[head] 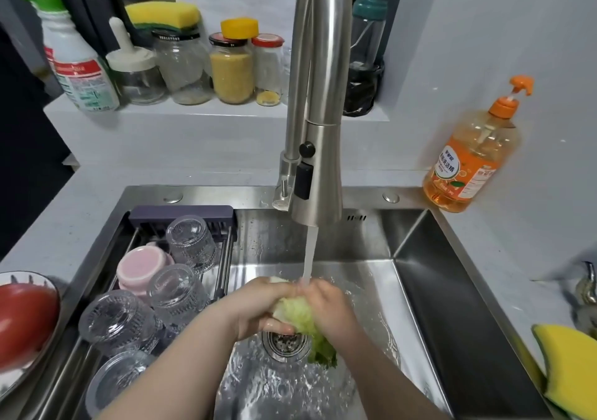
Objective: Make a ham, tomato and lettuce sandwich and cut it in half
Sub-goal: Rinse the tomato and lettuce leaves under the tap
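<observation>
A pale green lettuce leaf (298, 318) is held over the drain of the steel sink (420, 290), under a running stream of water from the tall faucet (318, 174). My left hand (258, 306) grips the leaf's white stem end from the left. My right hand (332, 309) holds it from the right, with the water landing between the two hands. The frilly tip of the leaf hangs down below my hands. A red tomato (22, 322) lies on a plate (19, 277) at the left edge.
A drying rack (181, 216) in the sink's left part holds several upturned glasses and a pink cup (142, 267). An orange dish-soap bottle (468, 164) stands at the back right corner. A yellow sponge (568, 387) lies at the right. Jars line the back ledge.
</observation>
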